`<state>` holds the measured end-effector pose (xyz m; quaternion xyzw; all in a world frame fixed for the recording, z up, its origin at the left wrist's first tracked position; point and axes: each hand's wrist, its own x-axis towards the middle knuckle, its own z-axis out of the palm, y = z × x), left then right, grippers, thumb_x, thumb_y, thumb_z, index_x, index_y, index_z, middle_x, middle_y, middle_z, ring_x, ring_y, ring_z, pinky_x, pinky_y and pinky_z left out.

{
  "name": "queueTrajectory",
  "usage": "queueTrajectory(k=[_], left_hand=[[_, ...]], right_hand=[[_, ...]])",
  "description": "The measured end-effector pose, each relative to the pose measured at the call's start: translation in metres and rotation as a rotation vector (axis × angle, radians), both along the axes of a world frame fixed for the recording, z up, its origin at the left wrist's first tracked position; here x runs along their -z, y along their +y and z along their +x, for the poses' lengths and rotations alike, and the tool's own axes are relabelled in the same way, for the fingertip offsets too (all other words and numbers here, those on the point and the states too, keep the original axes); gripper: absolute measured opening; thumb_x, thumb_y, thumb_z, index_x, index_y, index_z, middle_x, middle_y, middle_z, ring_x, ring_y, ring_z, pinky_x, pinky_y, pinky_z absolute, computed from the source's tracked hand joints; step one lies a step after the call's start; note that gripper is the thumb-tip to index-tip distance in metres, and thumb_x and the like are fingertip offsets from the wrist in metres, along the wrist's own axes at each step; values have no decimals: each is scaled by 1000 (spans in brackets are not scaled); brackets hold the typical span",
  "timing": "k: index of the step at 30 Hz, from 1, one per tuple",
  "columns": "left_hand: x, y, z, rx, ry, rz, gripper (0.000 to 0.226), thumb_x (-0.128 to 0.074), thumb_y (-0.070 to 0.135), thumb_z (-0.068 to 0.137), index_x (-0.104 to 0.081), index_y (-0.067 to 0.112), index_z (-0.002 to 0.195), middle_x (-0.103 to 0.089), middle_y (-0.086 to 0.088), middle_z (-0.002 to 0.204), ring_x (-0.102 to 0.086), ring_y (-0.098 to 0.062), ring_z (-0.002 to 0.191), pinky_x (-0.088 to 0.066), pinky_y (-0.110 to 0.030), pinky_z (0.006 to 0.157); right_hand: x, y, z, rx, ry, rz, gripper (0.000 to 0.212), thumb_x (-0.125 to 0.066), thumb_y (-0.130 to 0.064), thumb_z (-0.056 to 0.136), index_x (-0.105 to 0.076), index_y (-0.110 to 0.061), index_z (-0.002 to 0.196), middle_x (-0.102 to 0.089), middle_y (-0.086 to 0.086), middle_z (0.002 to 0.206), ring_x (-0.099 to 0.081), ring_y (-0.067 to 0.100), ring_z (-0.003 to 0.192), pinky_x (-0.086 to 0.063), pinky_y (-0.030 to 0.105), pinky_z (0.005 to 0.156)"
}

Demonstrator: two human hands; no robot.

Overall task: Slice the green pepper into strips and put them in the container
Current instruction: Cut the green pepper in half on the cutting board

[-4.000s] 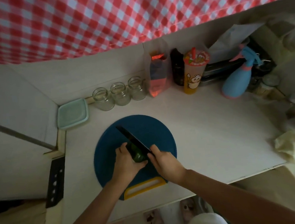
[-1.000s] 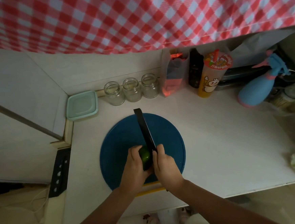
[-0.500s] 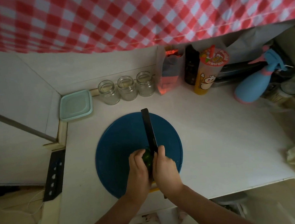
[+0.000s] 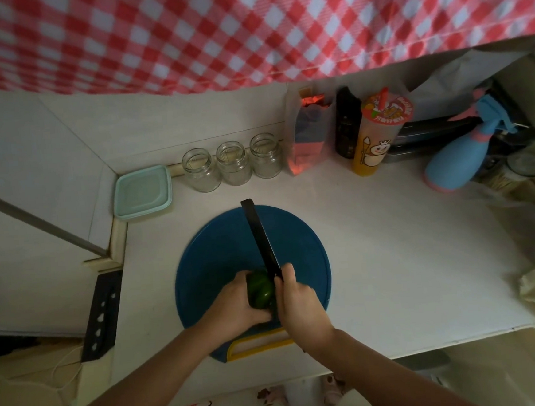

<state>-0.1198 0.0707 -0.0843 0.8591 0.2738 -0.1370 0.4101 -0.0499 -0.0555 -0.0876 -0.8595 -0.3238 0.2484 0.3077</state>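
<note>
1. Position of the green pepper: it lies on the near half of the blue cutting board, between my two hands. It looks whole, and I see no loose strips on the board.
2. Its long axis runs roughly away from me. The knife lies almost parallel to it, with the blade against the green pepper's right flank and the tip pointing at the back wall. I judge this to be a lengthwise cut, with the blade needing to go straight down.
3. My left hand comes in from the left and grips the green pepper, with its fingers curled over the top. My right hand is closed round the knife's handle, which it hides, and one finger reaches up beside the heel of the blade.
4. The left hand is on the green pepper and the right hand is just beside it. My left fingertips sit close to the blade, which is the risk here.
5. The container, pale green with its lid on, sits at the far left of the counter. It is beyond the board, well apart from the green pepper, and on my left hand's side. I cannot tell what is inside.
6. Three glass jars stand open in a row just right of the container and look empty. Further right are a lidded drink cup and a blue spray bottle.
</note>
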Motion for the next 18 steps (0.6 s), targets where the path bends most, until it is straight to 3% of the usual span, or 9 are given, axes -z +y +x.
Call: queueTrajectory(k=[4, 7, 13, 18], left_hand=[[1, -3, 3, -94, -144, 141, 83, -83, 34, 64, -36, 16, 130, -49, 1, 120, -51, -9, 103, -42, -16, 82], [8, -4, 4, -127, -241, 258, 86, -83, 33, 66, -33, 11, 133, -45, -6, 129, -50, -14, 113, -43, -17, 89], [30, -16, 5, -32, -292, 355, 91, -83, 25, 67, -28, 4, 137, -38, -12, 139, -45, -21, 127, -36, -20, 103], [43, -17, 3, 19, -322, 402, 93, -88, 21, 58, -33, 1, 131, -42, -17, 133, -49, -24, 124, -35, -22, 102]], right_hand=[[-4, 8, 5, -10, -41, -1, 23, -24, -27, 104, -36, -10, 113, -60, 6, 80, -62, 25, 69, -53, 36, 62], [-3, 17, 9, -49, -103, -25, 25, -24, -27, 104, -37, -11, 118, -56, 2, 81, -60, 20, 68, -52, 30, 61], [8, 11, 13, -27, -95, -89, 27, -23, -27, 104, -38, -11, 119, -62, 5, 88, -64, 22, 73, -53, 30, 64], [12, 8, 13, -8, -69, -84, 26, -22, -27, 104, -36, -12, 120, -52, -3, 82, -53, 13, 65, -45, 20, 58]])
